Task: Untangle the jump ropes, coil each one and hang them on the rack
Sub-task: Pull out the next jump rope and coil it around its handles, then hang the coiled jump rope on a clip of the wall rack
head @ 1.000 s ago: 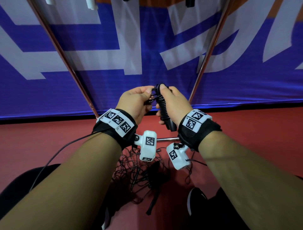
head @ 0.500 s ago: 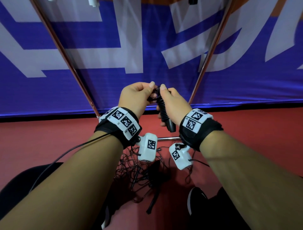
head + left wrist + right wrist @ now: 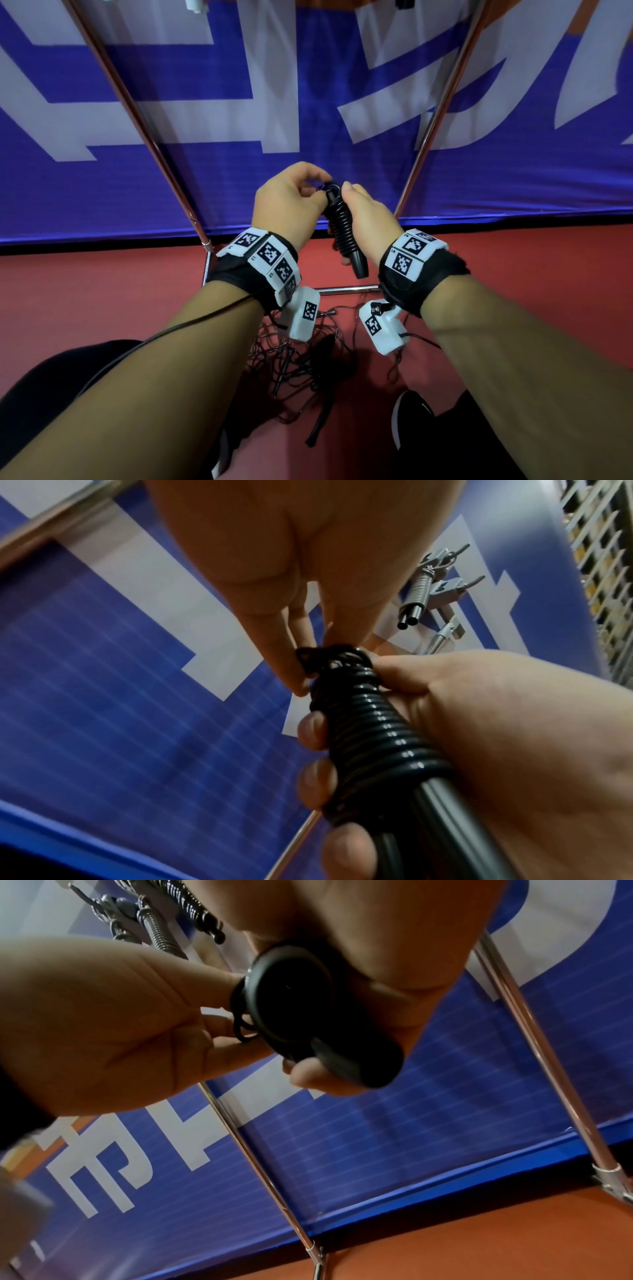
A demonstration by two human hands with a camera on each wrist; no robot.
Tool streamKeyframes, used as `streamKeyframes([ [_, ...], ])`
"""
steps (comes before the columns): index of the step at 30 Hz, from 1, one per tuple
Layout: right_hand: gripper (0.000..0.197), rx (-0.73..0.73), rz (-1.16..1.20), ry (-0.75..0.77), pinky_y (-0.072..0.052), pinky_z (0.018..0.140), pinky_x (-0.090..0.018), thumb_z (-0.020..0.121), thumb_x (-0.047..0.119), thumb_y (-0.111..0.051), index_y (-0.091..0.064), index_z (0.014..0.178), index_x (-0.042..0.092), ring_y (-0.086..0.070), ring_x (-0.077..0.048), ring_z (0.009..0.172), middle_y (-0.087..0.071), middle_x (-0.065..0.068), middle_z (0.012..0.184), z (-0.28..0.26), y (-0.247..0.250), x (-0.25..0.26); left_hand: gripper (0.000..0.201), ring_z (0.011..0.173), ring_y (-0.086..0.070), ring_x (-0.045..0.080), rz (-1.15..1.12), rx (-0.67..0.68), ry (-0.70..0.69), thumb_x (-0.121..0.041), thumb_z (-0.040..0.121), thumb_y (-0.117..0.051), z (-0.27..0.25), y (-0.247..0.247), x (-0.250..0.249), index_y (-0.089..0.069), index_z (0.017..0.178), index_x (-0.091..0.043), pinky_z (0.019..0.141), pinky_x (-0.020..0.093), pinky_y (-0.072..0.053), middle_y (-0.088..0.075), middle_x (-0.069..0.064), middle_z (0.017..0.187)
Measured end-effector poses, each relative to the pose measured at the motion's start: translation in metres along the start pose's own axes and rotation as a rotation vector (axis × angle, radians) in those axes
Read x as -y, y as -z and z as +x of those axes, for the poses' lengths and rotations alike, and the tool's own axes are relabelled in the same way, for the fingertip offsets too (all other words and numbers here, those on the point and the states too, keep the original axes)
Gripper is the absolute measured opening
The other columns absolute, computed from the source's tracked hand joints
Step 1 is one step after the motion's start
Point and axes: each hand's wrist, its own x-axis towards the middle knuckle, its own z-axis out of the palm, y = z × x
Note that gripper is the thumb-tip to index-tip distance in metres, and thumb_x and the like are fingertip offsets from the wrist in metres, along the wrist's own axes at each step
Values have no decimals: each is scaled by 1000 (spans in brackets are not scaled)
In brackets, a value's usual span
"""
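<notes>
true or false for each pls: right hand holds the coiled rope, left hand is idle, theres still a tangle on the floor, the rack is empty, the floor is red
1. The right hand grips the coiled rope by its handles. True.
2. The left hand hangs idle. False: its fingertips pinch the rope end at the top of the coil.
3. A tangle of rope lies on the floor. True.
4. The rack is empty. False: a silver coiled rope hangs from one of its hooks.
5. The floor is red. True.
</notes>
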Motion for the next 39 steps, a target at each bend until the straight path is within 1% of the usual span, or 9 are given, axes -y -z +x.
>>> streamKeyframes([
  [4, 41, 25, 8, -12, -57, 62, -48, 111, 56, -40, -66, 113, 25, -67, -32, 68, -72, -11, 80, 3, 4, -1, 15, 70, -69, 13, 116, 113, -58, -25, 87, -76, 5, 10, -4, -70, 96, -36, 59, 18, -51, -68, 3, 79],
  [8, 54, 79, 17, -65, -53, 58, -38, 108, 61, -43, -72, 109, 15, -67, -29, 67, -72, -9, 78, 4, 9, -1, 13, 73, -72, 16, 172, 203, -112, -29, 94, -73, 11, 15, -1, -74, 99, -40, 75, 39, -63, -70, 2, 80],
  [11, 49, 122, -15, -105, -51, 59, -36, 102, 54, -48, -73, 106, 12, -67, -28, 68, -73, -7, 79, 7, 11, -2, 11, 81, -69, 12, 216, 171, -152, -32, 93, -74, 13, 13, 3, -74, 93, -43, 80, 35, -61, -62, -2, 100],
  [18, 14, 232, -448, 79, -42, 45, -23, 103, 39, -54, -58, 100, 26, -56, -20, 53, -70, -6, 80, 8, 4, -5, 24, 81, -68, 13, -282, 49, -65, 1, 99, -60, 15, 8, -8, -66, 91, -22, 74, 25, -53, -68, 0, 79],
  [24, 22, 241, -514, 199, -58, 61, -40, 104, 57, -58, -56, 113, 38, -64, -18, 58, -74, -4, 85, 13, 8, -21, 3, 74, -64, 22, -327, 17, 8, -13, 99, -64, 17, 11, -27, -66, 98, -14, 73, 46, -59, -65, 10, 80],
  [29, 41, 190, -395, 199, -59, 88, -34, 93, 57, -71, -63, 131, 43, -75, -13, 94, -76, 11, 112, 8, 21, -6, 13, 72, -65, 23, -287, 9, 50, -22, 92, -75, 17, 13, -47, -64, 86, -17, 70, 46, -58, -68, 10, 75],
  [33, 31, 38, -299, 299, -50, 94, -22, 94, 47, -75, -70, 123, 39, -66, -5, 115, -72, 17, 123, -4, 40, 16, 12, 67, -64, 22, -251, 70, 43, -19, 86, -76, 13, 3, -72, -66, 83, -14, 69, 43, -57, -70, 13, 74],
  [35, 18, -78, -202, 417, -54, 94, -29, 93, 41, -76, -75, 110, 35, -69, -1, 104, -77, 17, 107, -10, 54, 33, 12, 62, -63, 18, -208, 85, 4, -18, 86, -77, 14, 1, -95, -66, 83, -13, 63, 35, -52, -72, 12, 75],
  [39, 22, -226, -201, 515, -43, 61, -21, 98, 39, -74, -70, 87, 21, -56, -6, 62, -67, 9, 69, -17, 78, 67, 17, 62, -59, 18, -166, 97, -29, -30, 77, -82, 32, -2, -132, -68, 74, -21, 64, 36, -49, -70, 5, 68],
])
